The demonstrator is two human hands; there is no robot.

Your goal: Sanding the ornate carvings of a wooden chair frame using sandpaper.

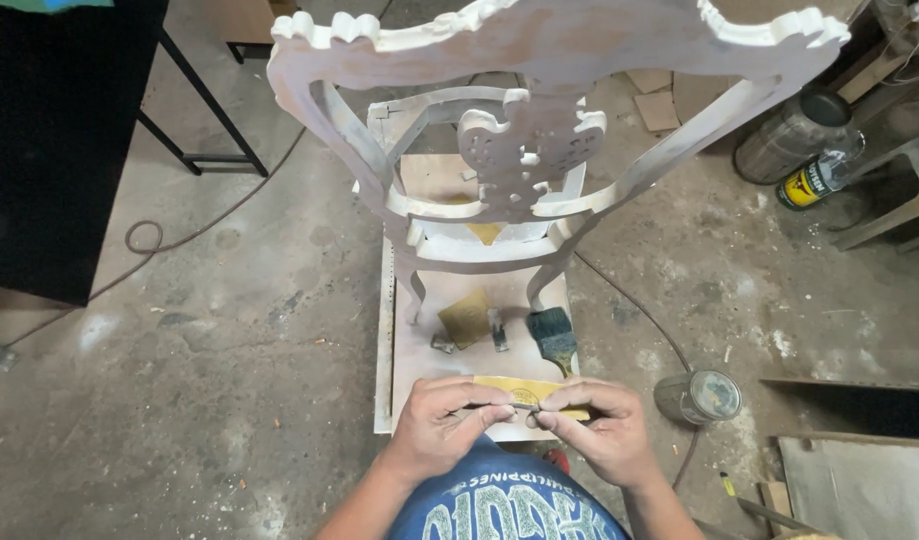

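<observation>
My left hand (442,418) and my right hand (592,420) meet over a yellow-brown sheet of sandpaper (525,388), fingers pinched on its near edge and on something small and dark between the fingertips. In front of me stands a carved wooden chair (540,120) coated in whitish primer, its ornate back towards me. The chair rests on a pale board (416,352) on the floor. On the board lie a second square of sandpaper (466,318), a small dark tool (498,330) and a dark-bristled paintbrush (554,338).
A glass jar (700,396) stands on the concrete floor at the right, a cable (640,310) running past it. A metal can (795,135) and a bottle (822,178) lie far right. A black table (60,140) with metal legs fills the left.
</observation>
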